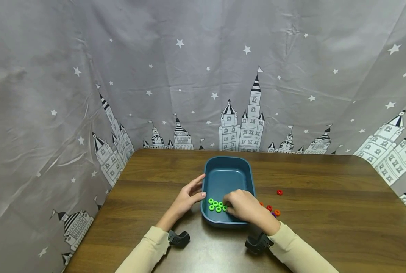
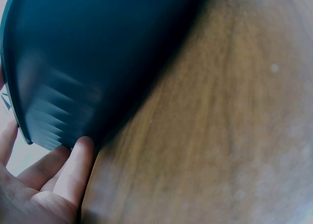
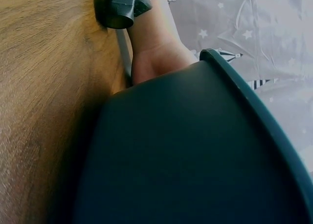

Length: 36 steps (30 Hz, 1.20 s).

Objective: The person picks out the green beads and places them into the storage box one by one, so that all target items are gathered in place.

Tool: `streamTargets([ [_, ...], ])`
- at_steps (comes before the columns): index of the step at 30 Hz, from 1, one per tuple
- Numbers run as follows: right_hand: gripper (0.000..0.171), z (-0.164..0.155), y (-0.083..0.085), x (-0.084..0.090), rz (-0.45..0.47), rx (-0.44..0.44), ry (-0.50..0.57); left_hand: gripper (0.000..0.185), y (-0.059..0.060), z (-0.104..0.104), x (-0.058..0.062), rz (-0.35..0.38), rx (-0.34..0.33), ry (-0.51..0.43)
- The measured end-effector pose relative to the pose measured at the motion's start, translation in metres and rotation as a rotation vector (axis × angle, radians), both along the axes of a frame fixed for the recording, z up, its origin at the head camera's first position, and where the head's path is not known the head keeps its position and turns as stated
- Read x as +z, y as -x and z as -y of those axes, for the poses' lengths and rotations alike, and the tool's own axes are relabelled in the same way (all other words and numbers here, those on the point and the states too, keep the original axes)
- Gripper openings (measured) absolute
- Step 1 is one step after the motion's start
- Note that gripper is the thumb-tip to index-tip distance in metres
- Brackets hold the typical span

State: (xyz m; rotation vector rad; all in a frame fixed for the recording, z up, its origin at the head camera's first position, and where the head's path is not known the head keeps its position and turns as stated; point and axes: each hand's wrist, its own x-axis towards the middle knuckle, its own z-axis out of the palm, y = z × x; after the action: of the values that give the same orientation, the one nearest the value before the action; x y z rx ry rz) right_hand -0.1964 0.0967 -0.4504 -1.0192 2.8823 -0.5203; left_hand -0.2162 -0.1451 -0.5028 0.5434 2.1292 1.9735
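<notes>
Green rings [image 1: 216, 205]: five visible, in one tray [image 1: 227, 170].

Smooth matt plastic tray [image 1: 227, 178]; glossy plastic green rings [image 1: 216, 205]; grained, lightly sheened wooden table [image 1: 325, 212]; creased cloth backdrop [image 1: 189, 68]
</notes>
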Motion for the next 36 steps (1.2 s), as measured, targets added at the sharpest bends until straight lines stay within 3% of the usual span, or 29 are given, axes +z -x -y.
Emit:
streamTargets([
  [9,0.008,-0.002,0.001,0.0,-0.007,-0.002,0.01,0.068,0.0,-0.001,0.001,0.003,-0.003,-0.005],
  [19,0.015,-0.016,0.007,0.009,-0.064,0.089,0.174,0.068,0.0,-0.001,0.001,0.01,-0.001,-0.005],
  [29,0.016,-0.044,0.011,0.031,-0.118,-0.028,0.275,0.068,0.0,-0.001,0.001,0.01,0.001,-0.008],
  [36,0.015,-0.071,0.007,0.034,-0.128,-0.127,0.322,0.069,0.0,-0.001,0.0,0.007,-0.01,-0.026],
])
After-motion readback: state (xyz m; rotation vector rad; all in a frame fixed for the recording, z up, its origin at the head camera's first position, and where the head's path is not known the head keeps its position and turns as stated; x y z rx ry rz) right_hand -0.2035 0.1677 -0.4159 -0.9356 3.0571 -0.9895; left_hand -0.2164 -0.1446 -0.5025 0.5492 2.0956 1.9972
